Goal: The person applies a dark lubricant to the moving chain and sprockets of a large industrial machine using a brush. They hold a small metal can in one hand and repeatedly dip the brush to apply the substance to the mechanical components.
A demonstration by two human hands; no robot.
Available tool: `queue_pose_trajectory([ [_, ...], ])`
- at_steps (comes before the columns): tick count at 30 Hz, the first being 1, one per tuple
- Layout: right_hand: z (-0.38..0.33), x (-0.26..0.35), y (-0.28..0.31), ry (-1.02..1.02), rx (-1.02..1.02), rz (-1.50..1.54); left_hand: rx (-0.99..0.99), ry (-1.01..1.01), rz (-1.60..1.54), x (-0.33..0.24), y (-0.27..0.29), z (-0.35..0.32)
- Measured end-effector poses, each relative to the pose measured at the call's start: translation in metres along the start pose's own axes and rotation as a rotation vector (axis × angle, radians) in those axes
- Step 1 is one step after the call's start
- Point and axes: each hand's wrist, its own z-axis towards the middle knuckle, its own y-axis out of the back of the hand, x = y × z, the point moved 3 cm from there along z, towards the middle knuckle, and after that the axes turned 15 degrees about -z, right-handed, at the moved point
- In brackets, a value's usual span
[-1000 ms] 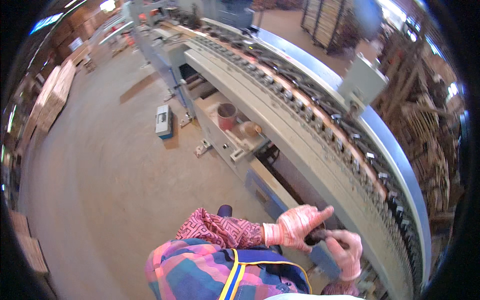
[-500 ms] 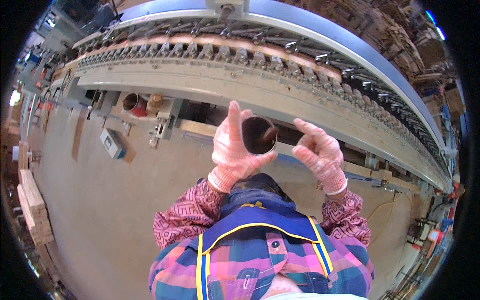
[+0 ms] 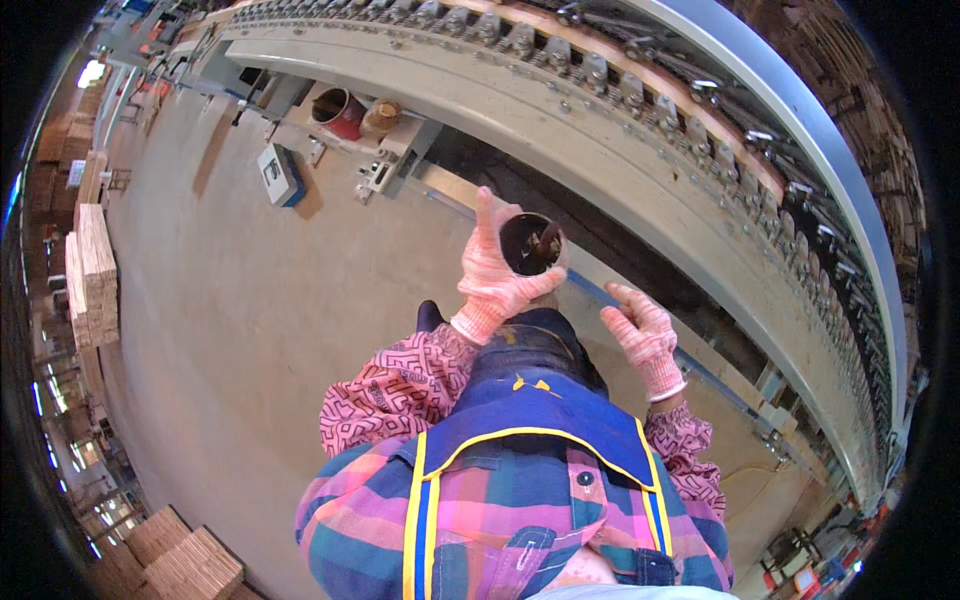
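Observation:
In front of my body I hold a round, open-topped can point(image 3: 528, 246), its mouth facing me. The inside is dark, with a brown stick-like piece and some pale bits in it. My left hand point(image 3: 490, 268), in a pink-and-white knit glove, is closed around the can's side, with the index finger pointing up along it. To the right and a little nearer, my right hand point(image 3: 646, 335), gloved alike, holds nothing. Its fingers and thumb are apart, and it does not touch the can.
A long machine point(image 3: 590, 130) with a row of metal clamps runs across the far side and down the right. Beneath its left part stand a red bucket point(image 3: 345, 122) and a brown jar point(image 3: 381, 116). A white-and-blue box point(image 3: 279, 176) lies on the floor. Stacked wood point(image 3: 92, 275) stands at left.
The view has turned, so the machine slants more down the right side. My right hand has drawn back toward me from beside the can; my left hand keeps its hold.

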Motion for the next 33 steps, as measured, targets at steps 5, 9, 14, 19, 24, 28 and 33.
queue_pose_trajectory([
  [5, 0.018, 0.009, -0.033, -0.012, 0.126, -0.057, -0.115, -0.068, 0.100, 0.021, 0.069, 0.007],
  [9, 0.038, 0.055, -0.069, -0.006, 0.199, -0.145, -0.254, -0.021, 0.061, 0.027, 0.143, 0.018],
  [14, 0.080, 0.157, -0.135, 0.065, 0.250, -0.259, -0.397, 0.014, -0.003, 0.050, 0.254, 0.040],
  [19, 0.110, 0.247, -0.230, 0.213, 0.324, -0.083, -0.426, -0.035, -0.039, 0.080, 0.379, 0.093],
  [24, 0.130, 0.331, -0.279, 0.157, 0.486, -0.227, -0.407, -0.070, 0.249, 0.124, 0.466, 0.180],
  [28, 0.161, 0.355, -0.302, 0.131, 0.440, -0.207, -0.339, -0.106, 0.291, 0.170, 0.491, 0.261],
  [33, 0.237, 0.392, -0.315, 0.192, 0.321, -0.253, -0.177, -0.012, 0.197, 0.225, 0.479, 0.349],
])
